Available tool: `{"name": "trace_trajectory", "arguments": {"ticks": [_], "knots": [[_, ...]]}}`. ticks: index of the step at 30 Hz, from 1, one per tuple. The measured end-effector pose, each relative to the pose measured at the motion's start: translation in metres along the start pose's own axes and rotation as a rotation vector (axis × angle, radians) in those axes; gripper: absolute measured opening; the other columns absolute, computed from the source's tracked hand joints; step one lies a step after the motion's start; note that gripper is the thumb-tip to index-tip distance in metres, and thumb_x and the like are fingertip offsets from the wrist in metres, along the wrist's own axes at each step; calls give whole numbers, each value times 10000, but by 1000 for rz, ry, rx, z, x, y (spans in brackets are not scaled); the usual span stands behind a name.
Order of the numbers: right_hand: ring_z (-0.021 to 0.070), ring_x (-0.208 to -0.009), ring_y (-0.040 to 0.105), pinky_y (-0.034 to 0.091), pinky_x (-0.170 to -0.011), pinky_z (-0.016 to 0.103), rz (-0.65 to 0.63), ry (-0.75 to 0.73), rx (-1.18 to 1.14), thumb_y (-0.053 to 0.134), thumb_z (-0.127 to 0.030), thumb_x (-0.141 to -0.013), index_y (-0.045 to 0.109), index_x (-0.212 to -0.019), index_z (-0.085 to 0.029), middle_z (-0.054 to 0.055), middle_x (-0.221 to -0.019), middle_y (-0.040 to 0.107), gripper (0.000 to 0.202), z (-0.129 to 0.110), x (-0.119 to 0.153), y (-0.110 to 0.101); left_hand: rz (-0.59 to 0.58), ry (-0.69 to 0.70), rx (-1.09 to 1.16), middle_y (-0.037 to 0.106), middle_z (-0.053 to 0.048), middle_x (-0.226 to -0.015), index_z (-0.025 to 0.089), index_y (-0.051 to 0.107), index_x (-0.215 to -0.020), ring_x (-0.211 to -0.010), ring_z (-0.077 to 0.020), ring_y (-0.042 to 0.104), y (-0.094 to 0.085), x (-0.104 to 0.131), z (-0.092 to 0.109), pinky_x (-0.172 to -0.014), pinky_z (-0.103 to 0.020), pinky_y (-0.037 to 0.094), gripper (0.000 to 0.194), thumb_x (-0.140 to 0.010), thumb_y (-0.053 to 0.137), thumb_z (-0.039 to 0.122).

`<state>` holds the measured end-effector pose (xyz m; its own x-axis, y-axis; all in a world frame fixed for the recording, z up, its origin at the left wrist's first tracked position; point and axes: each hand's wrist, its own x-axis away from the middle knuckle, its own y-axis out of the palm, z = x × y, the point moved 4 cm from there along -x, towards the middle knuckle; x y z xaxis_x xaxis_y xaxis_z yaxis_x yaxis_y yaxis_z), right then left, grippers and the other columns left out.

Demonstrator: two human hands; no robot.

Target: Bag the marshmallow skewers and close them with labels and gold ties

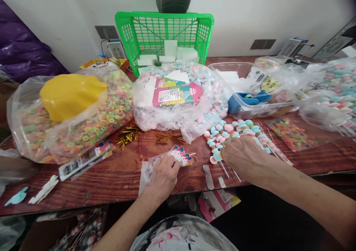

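My left hand [164, 173] rests on a printed clear packet [180, 155] with a colourful red, blue and white end, its fingers bent over it near the table's front edge. To the right, my right hand [236, 153] reaches onto a pile of pink, blue and white candy skewers [244, 127]; its fingers curl down, and their tips are hidden. White sticks [224, 169] poke out below that hand. Between the hands lies a small clear strip [208, 176]. Gold twist ties [128, 136] lie behind my left hand.
A bag of ring candies [94, 132] stands left, with a yellow bag on it. Behind the hands are a bag of pastel candies [214, 102] and a green basket [167, 16]. A clear tub [256, 113] and a flat candy packet [294, 134] sit right.
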<state>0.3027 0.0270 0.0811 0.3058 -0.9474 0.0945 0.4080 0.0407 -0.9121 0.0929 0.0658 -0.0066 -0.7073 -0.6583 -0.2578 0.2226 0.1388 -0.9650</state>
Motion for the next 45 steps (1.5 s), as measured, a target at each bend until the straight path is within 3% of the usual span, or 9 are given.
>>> {"name": "trace_trajectory", "arguments": {"ticks": [5,14,18,22,25,31,35,40,45], "knots": [[223,-599,562,251,-577,335,-41,-2,23,487,33,-712,623,-637,-166,94,-623,618,253,-2,-12,-4,-152,-98,83,633,-83,-932,173,655,-962,-870,-227,570,5,5,0,-749,-358,473,258,-859,453,49],[230,-676,579,282,-618,329,-88,41,-80,524,-82,-769,622,-759,-207,59,-716,631,160,22,16,17,134,-101,253,620,-68,-765,160,645,-722,-765,-193,539,-1,-1,-21,-695,-322,447,242,-901,483,145],[220,-663,567,273,-616,332,-55,43,-68,518,-55,-763,617,-760,-192,69,-723,629,168,16,22,20,76,-50,178,629,-65,-773,168,633,-721,-795,-206,551,4,4,-11,-736,-340,453,225,-885,490,109],[231,-681,574,270,-611,335,-41,-5,-81,525,-37,-742,612,-742,-196,63,-740,634,181,0,20,25,-28,-109,238,650,-65,-867,183,658,-829,-907,-211,572,3,5,-9,-821,-346,463,208,-908,475,124],[226,-690,589,277,-615,328,-46,6,-116,522,-45,-757,621,-761,-203,55,-770,651,186,0,21,26,-65,-134,278,650,-65,-848,178,654,-780,-870,-205,578,0,2,-14,-792,-338,458,225,-901,471,126],[227,-697,626,262,-578,318,-173,93,-160,498,-17,-738,642,-759,-200,58,-749,666,234,16,26,17,91,-248,545,616,-17,-697,177,609,-652,-706,-157,558,3,-4,-30,-666,-279,422,216,-864,565,176],[219,-691,629,257,-562,315,-232,154,-148,489,-10,-740,645,-757,-197,62,-756,668,244,18,29,19,130,-135,431,628,-29,-699,178,613,-661,-708,-171,561,4,-1,-25,-667,-288,431,207,-860,559,156],[217,-726,621,301,-598,319,-161,108,-170,519,-85,-793,643,-794,-201,66,-778,655,170,5,27,26,143,29,358,678,-56,-818,194,680,-804,-804,-193,600,2,5,-19,-769,-319,477,265,-893,448,102],[207,-735,629,310,-605,308,-222,150,-196,521,-71,-780,643,-801,-191,66,-807,665,172,7,28,13,63,-38,454,671,-49,-807,192,677,-797,-785,-186,595,9,1,-28,-733,-307,468,248,-907,457,155]]}}
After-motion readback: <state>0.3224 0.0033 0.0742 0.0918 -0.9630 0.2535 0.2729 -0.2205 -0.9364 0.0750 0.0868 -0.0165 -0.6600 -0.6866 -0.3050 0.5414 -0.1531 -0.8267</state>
